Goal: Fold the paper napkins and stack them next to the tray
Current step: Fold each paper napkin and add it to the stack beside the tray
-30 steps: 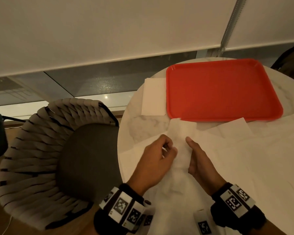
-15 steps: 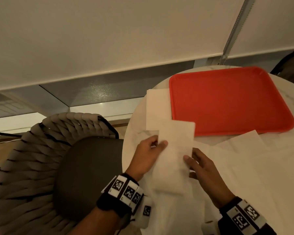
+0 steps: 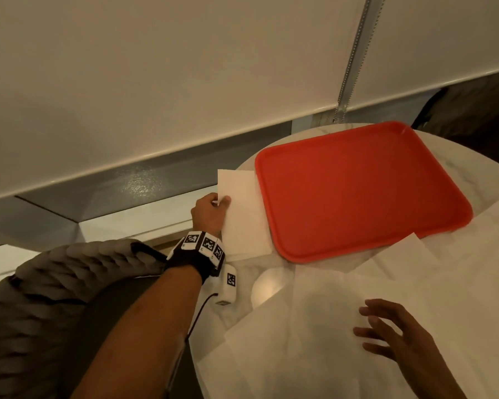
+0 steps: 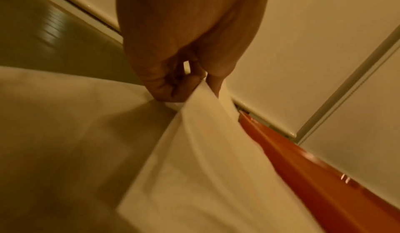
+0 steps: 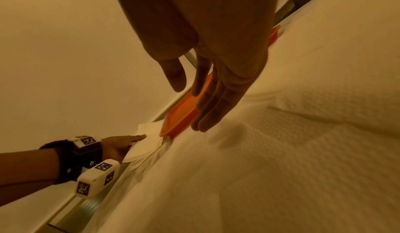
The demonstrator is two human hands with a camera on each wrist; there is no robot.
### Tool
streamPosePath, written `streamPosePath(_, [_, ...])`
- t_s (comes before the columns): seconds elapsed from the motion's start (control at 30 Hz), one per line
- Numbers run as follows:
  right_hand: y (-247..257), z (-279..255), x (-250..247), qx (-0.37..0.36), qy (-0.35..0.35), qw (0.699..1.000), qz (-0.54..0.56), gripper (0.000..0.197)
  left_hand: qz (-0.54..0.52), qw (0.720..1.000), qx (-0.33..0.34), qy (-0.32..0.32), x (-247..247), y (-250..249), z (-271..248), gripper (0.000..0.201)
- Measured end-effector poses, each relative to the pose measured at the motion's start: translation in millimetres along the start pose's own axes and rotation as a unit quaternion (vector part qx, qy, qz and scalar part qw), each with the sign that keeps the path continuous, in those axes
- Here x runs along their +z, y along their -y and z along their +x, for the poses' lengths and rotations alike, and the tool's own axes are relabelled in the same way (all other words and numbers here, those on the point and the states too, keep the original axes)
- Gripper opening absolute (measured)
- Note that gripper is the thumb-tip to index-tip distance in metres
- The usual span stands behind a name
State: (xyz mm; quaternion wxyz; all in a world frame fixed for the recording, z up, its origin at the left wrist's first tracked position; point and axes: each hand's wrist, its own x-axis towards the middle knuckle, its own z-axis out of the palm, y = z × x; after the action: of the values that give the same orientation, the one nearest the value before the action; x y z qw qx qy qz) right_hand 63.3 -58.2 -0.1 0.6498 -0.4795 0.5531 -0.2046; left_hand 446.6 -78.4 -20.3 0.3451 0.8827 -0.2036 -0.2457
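Folded napkin going down beside the tray, and the stack sits right at the bench edge

The left hand (image 3: 211, 213) pinches the folded napkin (image 3: 244, 223) by its outer edge, thumb on top, laying it on the stack just left of the red tray (image 3: 357, 191); the far corner of the napkin looks to poke past the rim of the round marble bench (image 3: 271, 286), so a careless let-go could tip the pile off toward the woven chair (image 3: 55, 283). A sideways drag on release could skew the layers or spring the fold. Meanwhile the right hand (image 3: 398, 338) hovers with fingers spread and relaxed, gripping nothing, over the loose unfolded napkins (image 3: 314, 326), overlapping sheets where a grab may lift two at once
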Motion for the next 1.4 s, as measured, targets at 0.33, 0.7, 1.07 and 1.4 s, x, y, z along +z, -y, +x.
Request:
streamPosePath(0.33, [-0.6,4.1,14.9,-0.013,-0.015,0.994,-0.106,0.022,0.187,0.975,0.096,-0.068,1.3,17.8,-10.7,0.043])
streamPosePath(0.7, [27.3,-7.8,50.0,-0.17,0.089,0.956,-0.223,0.02,0.378,0.877,0.279,0.096,5.8,45.1,-50.8,0.051])
streamPosePath(1.07, [-2.8,-21.0,40.3,-0.2,0.123,0.889,-0.394,0.022,0.3,0.921,0.247,0.029,-14.0,57.2,-94.2,0.046])
streamPosePath(1.4, [-42.0,-20.2,42.0,-0.323,0.158,0.75,-0.555,0.024,0.203,0.958,0.175,0.107,-35.9,93.8,-254.7,0.018])
